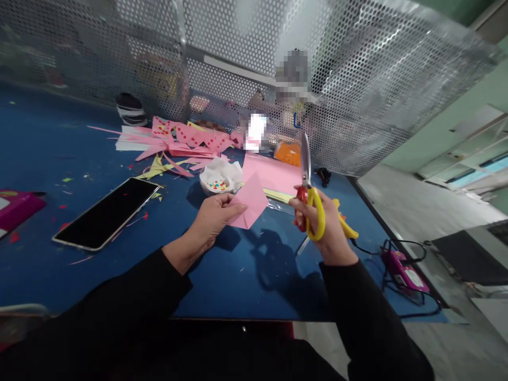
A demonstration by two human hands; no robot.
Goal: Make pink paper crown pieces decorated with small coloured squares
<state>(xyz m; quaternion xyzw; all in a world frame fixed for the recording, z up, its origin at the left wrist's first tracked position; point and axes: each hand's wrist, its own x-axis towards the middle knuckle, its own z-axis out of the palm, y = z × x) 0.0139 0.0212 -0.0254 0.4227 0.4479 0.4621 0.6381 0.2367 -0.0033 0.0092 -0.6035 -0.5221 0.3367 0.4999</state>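
Observation:
Between the thumb and fingers of my left hand (214,216) is a folded piece of pink paper (254,201), held above the blue table. My right hand (327,227) grips scissors (316,214) with red and yellow handles, their blades pointing up and away from the paper. Just beyond my left hand stands a bowl (219,177) lined with white paper, with small coloured bits inside. Flat pink sheets (273,172) lie behind the folded paper, with a yellow strip along their near edge.
Pink paper scraps (186,137) lie heaped at the back left. A black-screened phone (107,214) rests at left, near a magenta box (18,209). On the right are a yellow-handled tool (349,227), black cable and a magenta device (405,272). Perforated metal mesh (246,37) borders the table's back.

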